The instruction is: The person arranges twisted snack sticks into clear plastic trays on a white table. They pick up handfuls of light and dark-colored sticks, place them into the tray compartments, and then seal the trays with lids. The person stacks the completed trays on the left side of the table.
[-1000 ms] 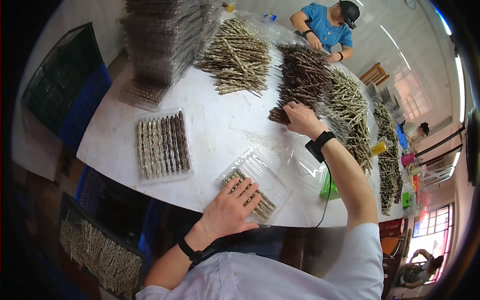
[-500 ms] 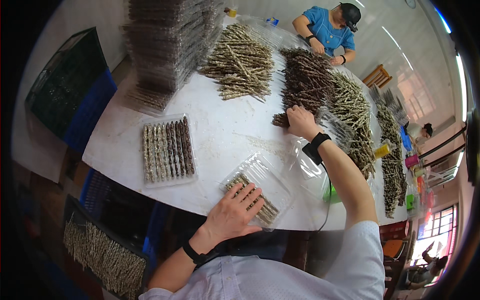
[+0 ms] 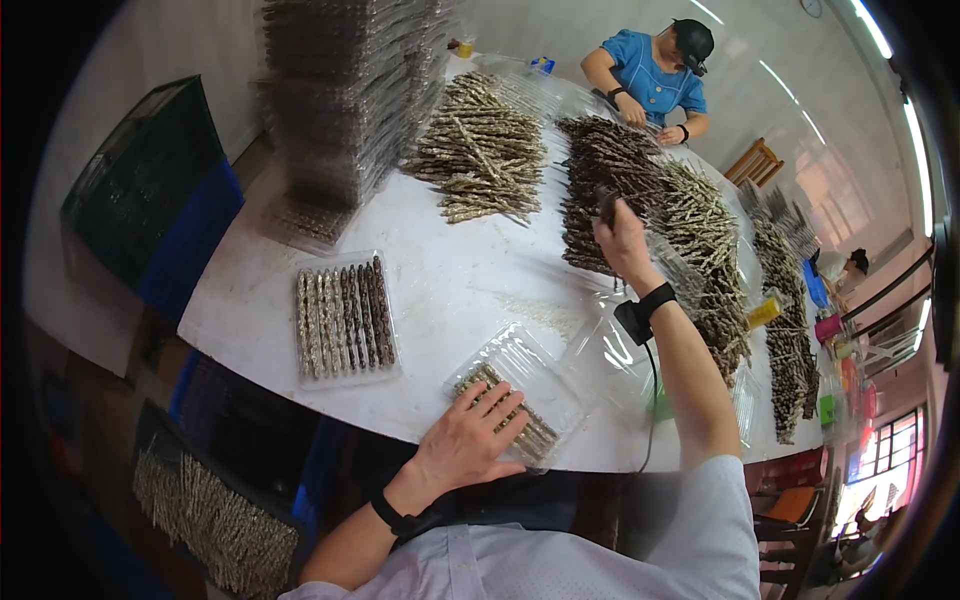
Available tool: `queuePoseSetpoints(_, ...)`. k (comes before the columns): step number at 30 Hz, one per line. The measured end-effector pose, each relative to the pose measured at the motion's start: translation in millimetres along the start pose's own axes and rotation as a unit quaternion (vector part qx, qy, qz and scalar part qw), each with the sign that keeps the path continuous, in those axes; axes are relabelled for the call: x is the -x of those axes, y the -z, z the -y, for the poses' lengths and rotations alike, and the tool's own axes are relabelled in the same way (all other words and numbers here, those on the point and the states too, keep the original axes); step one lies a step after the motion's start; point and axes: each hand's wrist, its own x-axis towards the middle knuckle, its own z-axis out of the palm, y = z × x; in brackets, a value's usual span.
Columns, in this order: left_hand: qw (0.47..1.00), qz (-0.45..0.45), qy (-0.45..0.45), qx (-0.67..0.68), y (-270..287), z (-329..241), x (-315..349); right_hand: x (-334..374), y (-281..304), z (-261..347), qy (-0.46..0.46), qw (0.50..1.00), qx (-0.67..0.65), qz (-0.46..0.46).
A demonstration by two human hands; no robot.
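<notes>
My left hand [image 3: 470, 432] lies with its fingers stretched out over a clear plastic tray [image 3: 518, 350] at the table's front edge. Under the fingers, pale speckled sticks [image 3: 535, 430] fill part of that tray's grooves. My right hand [image 3: 622, 240] is raised at the near edge of a heap of dark brown sticks [image 3: 612, 150], its fingers closed. The ends of a few dark sticks [image 3: 606, 203] poke up from its grip; how many it holds is hidden. To the left, a filled tray [image 3: 347, 318] has pale sticks on one side and dark ones on the other.
Tall stacked trays [image 3: 330, 110] stand back left, beside a pale stick heap [image 3: 478, 150]. Another pale heap [image 3: 700, 210] lies right of the dark one. A cable hangs from my right wrist. A co-worker [image 3: 655, 75] works across the table [image 3: 440, 290]. A bin of sticks [image 3: 215, 520] sits lower left.
My right hand has lifted from the heap's near left corner and moved slightly right, with dark sticks now upright in its grip. My left hand stays on the tray. The view has shifted slightly.
</notes>
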Motion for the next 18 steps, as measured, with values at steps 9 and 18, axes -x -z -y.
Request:
queuePoseSetpoints(9, 1.0, 0.001, -0.001, 0.005, -2.0, -0.6, -1.0, -18.0, 25.0, 55.7, -0.1, 0.834, -0.501, -0.21)
queuePoseSetpoints(18, 1.0, -0.016, 0.0, 0.002, -5.6, -0.3, 1.9, 48.0, -65.7, 81.0, -0.14, 0.909, -0.383, -0.086)
